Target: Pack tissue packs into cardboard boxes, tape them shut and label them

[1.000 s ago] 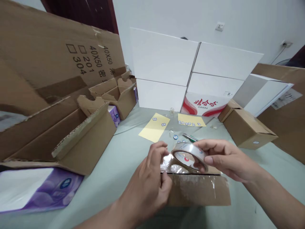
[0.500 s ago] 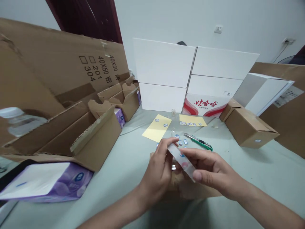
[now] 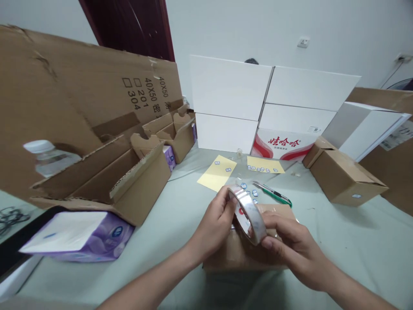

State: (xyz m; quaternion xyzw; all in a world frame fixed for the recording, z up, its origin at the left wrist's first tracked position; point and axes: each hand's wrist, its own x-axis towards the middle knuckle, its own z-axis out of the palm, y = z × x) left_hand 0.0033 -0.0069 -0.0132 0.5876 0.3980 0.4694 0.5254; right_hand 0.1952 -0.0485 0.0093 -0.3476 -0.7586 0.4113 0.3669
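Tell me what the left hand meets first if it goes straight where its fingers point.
The tape roll: the left hand has its fingertips on the rim. Beyond it likely lie the small stickers, then the green cutter; depth is unclear.

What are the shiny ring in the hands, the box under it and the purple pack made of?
Tape roll: clear glossy plastic film, apparently; it glints, and a white-and-red core shows through. Small box: matte brown cardboard, with a shiny strip on top, probably tape. Purple pack: seemingly soft, slightly glossy plastic wrap; contents hidden.
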